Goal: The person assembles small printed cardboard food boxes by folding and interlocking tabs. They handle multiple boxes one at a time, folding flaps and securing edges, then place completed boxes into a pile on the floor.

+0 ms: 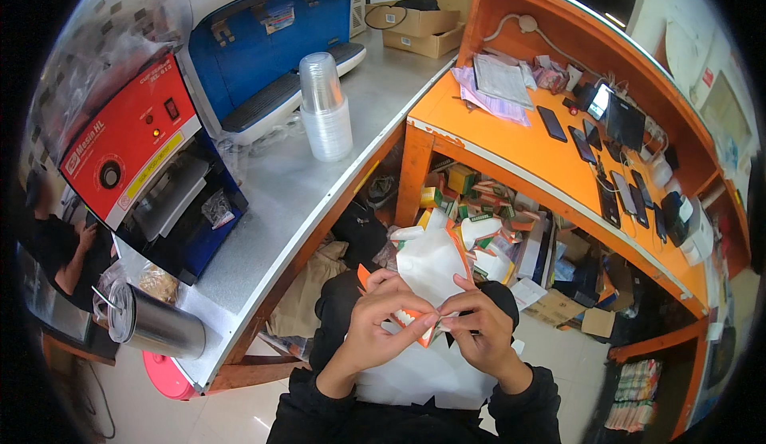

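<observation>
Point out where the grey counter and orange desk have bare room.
The grey counter is bare between the stack of plastic cups and the red machine. The orange desk is free between the papers and its front edge; its right side is crowded with phones.

black sleeves (long) — bare hands (pixel 383 316)

My hands (pixel 431 324) cover the lower part of the white-and-orange carton (pixel 435 264); I cannot tell how its bottom flaps lie. The forearms are cut off at the lower edge. Items under the orange desk (pixel 511 137) are too small and crowded to identify. The steel tumbler (pixel 155 324) hides its own far side and contents.
</observation>
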`<state>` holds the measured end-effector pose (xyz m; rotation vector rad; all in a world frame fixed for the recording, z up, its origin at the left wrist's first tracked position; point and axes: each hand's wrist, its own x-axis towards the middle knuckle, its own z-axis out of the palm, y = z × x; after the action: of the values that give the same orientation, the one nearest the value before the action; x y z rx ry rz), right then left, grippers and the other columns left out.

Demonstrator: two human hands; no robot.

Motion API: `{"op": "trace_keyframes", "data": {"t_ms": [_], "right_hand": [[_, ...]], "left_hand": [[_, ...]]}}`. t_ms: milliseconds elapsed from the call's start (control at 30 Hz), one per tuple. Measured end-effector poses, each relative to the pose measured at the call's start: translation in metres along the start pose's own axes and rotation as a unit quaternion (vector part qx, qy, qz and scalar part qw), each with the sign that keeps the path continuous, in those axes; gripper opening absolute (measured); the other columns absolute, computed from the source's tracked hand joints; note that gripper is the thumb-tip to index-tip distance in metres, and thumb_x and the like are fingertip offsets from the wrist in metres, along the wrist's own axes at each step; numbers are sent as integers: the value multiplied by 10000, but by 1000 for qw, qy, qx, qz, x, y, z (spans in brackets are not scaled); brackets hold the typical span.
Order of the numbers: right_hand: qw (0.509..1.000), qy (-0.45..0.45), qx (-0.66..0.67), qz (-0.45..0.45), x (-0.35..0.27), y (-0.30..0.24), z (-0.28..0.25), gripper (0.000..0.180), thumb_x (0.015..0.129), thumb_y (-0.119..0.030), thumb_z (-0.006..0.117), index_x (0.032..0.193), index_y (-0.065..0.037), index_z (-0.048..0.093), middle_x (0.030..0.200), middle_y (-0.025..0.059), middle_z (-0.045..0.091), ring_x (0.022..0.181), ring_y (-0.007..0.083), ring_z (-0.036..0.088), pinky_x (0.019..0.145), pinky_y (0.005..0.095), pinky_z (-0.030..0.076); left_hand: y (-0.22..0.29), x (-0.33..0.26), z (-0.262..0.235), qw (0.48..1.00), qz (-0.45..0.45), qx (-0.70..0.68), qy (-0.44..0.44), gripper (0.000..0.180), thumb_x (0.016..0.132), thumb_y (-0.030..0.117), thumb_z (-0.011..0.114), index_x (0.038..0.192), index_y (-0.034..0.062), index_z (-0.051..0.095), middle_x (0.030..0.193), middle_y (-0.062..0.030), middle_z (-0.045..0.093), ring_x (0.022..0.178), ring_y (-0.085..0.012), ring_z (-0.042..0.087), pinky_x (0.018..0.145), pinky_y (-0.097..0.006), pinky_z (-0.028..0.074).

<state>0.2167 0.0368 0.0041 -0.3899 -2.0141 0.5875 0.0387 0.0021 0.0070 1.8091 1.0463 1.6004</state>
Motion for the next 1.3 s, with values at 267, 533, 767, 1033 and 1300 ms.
{"op": "trace_keyframes", "data": {"t_ms": [267,533,767,1033,1300], "right_hand": [[997,1,-75,-34,3,-11,-1,310,728,78,623,958,-90,502,1109,122,595,966,261,601,996,516,360],[997,-65,17,39,6,-13,-11,303,742,61,628,974,-87,501,1102,115,592,969,253,603,1004,524,350],[994,-1,-104,-34,-2,-12,-1,392,741,46,629,1047,-117,447,1134,101,586,986,267,599,1018,533,299],[996,-69,-57,29,9,-26,-13,298,731,17,670,962,-101,525,967,66,602,877,225,599,1031,517,313],[801,-217,428,358,17,-10,-31,145,819,-14,638,935,-7,552,895,50,584,893,106,553,786,248,425]], "left_hand": [[5,-4,8,995,-35,-55,72,63,762,85,691,781,103,633,724,28,621,711,-103,561,924,-328,265],[3,-8,4,999,22,-5,41,86,740,85,706,785,98,635,754,20,638,714,-108,563,857,-322,304],[6,-9,6,991,-77,-90,64,68,775,69,684,817,82,633,772,5,662,737,-97,566,882,-331,300],[23,-15,-3,986,-141,-83,12,60,775,99,700,814,100,654,750,33,661,727,-73,578,940,-337,267],[17,-22,12,981,115,157,0,75,719,180,712,717,138,650,690,76,607,618,-97,504,703,-321,309]]}}
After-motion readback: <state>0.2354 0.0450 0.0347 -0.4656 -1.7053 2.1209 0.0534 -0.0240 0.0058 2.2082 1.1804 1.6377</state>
